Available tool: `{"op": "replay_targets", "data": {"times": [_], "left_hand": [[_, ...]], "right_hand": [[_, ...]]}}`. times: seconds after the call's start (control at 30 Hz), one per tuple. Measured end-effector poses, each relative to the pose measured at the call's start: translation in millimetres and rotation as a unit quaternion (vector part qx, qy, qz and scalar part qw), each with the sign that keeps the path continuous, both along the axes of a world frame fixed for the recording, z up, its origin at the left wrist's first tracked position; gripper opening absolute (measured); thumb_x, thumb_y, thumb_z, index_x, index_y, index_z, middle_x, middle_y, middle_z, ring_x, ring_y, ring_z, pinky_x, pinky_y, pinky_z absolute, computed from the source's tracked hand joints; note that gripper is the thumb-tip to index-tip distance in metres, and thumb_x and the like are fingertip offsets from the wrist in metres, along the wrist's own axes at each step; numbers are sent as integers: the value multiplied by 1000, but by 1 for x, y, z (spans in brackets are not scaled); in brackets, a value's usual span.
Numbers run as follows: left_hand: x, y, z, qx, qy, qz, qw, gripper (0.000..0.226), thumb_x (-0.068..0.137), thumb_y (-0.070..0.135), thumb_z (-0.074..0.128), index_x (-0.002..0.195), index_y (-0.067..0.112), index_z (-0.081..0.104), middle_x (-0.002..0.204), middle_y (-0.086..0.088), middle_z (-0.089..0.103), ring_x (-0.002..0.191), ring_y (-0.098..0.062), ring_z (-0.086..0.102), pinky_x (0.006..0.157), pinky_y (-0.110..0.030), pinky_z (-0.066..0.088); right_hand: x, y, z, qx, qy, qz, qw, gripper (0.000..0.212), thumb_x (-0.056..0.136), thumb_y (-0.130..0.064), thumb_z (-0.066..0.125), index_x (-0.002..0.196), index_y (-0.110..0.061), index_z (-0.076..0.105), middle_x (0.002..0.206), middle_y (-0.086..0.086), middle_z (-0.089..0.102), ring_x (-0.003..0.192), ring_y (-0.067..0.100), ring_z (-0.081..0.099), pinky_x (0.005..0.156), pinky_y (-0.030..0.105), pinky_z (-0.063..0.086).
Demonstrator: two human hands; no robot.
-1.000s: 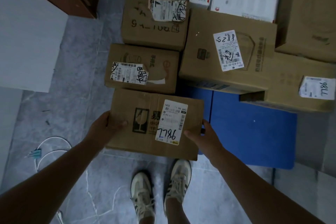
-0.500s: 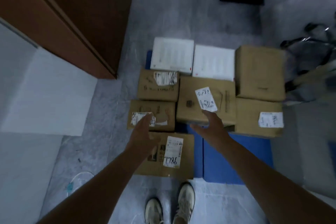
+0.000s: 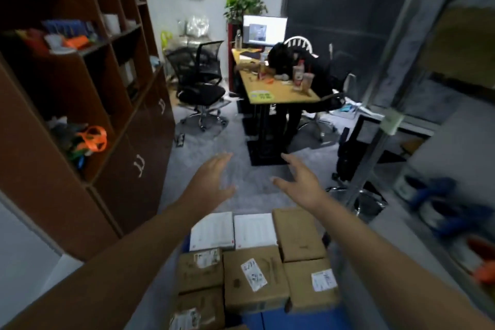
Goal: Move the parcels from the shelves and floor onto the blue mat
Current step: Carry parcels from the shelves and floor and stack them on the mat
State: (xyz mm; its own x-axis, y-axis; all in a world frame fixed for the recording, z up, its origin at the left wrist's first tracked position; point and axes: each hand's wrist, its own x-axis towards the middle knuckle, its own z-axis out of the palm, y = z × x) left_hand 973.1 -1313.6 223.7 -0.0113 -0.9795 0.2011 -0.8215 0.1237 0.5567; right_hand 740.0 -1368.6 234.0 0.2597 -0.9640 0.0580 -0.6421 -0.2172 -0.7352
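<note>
Reaching forward with the left hand (image 3: pixel 211 182) and the right hand (image 3: pixel 302 186), both spread open, fingers straight, thumbs pointing toward each other, gripping nothing and touching nothing. Held in the air over the grey floor (image 3: pixel 249 169), apart from each other. Below the forearms, packed side by side on the blue mat (image 3: pixel 294 320): white flat parcels (image 3: pixel 213 232), two of them, along the far edge; a plain brown parcel (image 3: pixel 298 233) at the far right corner; a middle parcel (image 3: pixel 254 276) with a white label just nearer than the white ones; a right parcel (image 3: pixel 310 284), also labelled, touching its right side; and left parcels (image 3: pixel 201 270), two brown ones, in a line down the left edge. Bare blue only along the near edge. To the left, a brown shelf unit (image 3: pixel 80 88) with orange and blue oddments in its compartments. Farther back, a black office chair (image 3: pixel 201 83), a wooden desk (image 3: pixel 278 91) with bottles and a lit monitor (image 3: pixel 263 29), and a person in dark clothes (image 3: pixel 294 61) slumped over it. On the right, blurred metal racking (image 3: pixel 388 115).
</note>
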Motion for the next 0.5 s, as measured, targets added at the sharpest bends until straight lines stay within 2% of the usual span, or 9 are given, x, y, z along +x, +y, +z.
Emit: {"op": "replay_targets", "data": {"times": [0.07,0.13,0.2,0.23,0.3,0.5], "left_hand": [[-1,-7,32,-27,-24,-30,999,77,88,29,69,151,11,29,158,-7,28,147,-21,23,117,-27,16],[-6,-13,55,-56,-44,-67,995,75,89,31,68,151,12,30,158,-6,29,147,-20,24,117,-28,17],[-15,-14,71,-74,-52,-122,988,73,90,30,67,151,12,31,158,-5,29,147,-18,23,119,-30,18],[-21,-12,76,-78,-50,-150,984,73,91,30,67,152,13,30,159,-4,28,148,-17,21,120,-31,17],[-33,-1,83,-83,-42,-205,974,74,91,30,66,152,14,28,159,-1,26,148,-15,18,120,-30,16],[-78,37,87,-71,-63,-354,930,76,93,36,62,155,19,20,162,4,16,149,-13,10,120,-31,11]], "right_hand": [[-17,9,34,-27,6,-31,999,73,89,-32,70,150,-18,33,157,5,32,147,18,24,116,31,27],[-31,22,61,-49,12,-63,997,74,89,-34,69,150,-18,33,157,5,32,147,19,24,117,36,27],[-41,40,82,-69,19,-105,992,74,88,-36,70,150,-20,33,155,3,34,144,21,31,115,39,31],[-45,52,89,-78,17,-130,988,74,88,-37,70,150,-20,33,154,2,35,141,20,35,113,37,34],[-53,84,93,-83,-8,-184,979,73,87,-37,70,149,-21,35,152,-1,38,137,18,39,107,28,36],[-99,218,76,-34,25,-353,935,73,86,-38,71,148,-19,37,152,1,40,138,19,39,111,33,34]]}}
